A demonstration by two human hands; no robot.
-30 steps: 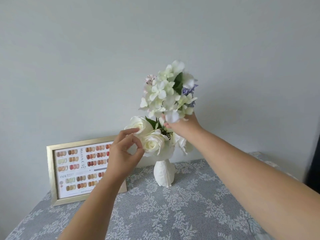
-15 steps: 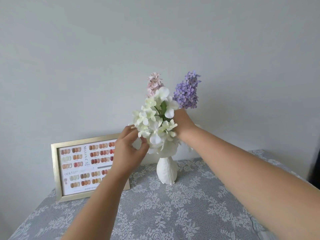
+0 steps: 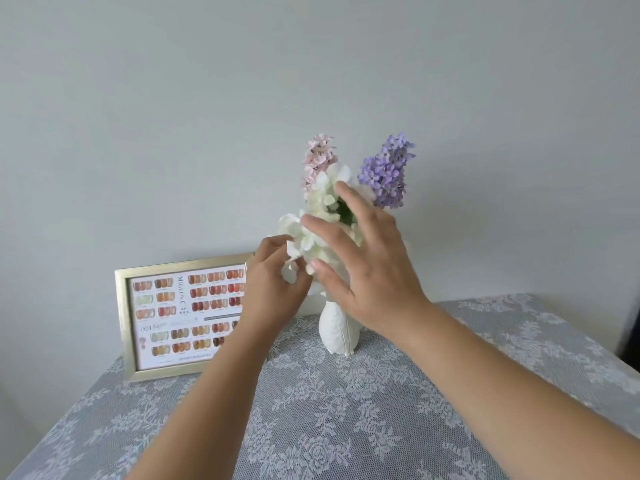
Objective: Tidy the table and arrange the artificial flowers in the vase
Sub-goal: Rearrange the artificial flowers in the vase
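progress: late stage, by my read. Flowers are already in the vase (image 3: 336, 332); what's left looks like fluffing and spacing the blooms.
tidy part: tabletop (image 3: 346, 417) carries only the vase and one picture frame (image 3: 180, 315) in view; no loose stems visible, so probably done.
vase: 1, white, upright on the lace cloth, near the back wall, just right of the frame.
flowers: 3 kinds visible. 1 pink spike (image 3: 317, 159) at back left, 1 purple spike (image 3: 388, 171) at back right, 1 white cluster (image 3: 320, 216) in front, lower. Can't count separate white stems; the hands hide part of it.
left hand (image 3: 273, 289): grip narrow, thumb and fingertips pinching a white petal at the cluster's lower left edge.
right hand (image 3: 367, 268): grip wide, fingers spread and straight, laid against the front of the white cluster, holding nothing. It covers the vase mouth, so can't tell how the stems sit inside.
hands: 2, both on the white cluster, well above the tabletop.
frame: 1, gold edge, nail-colour chart inside, leaning at the wall, left hand partly in front of it.
risk: vase is narrow with a tall load, so a sideways tug on the petal could tip it.
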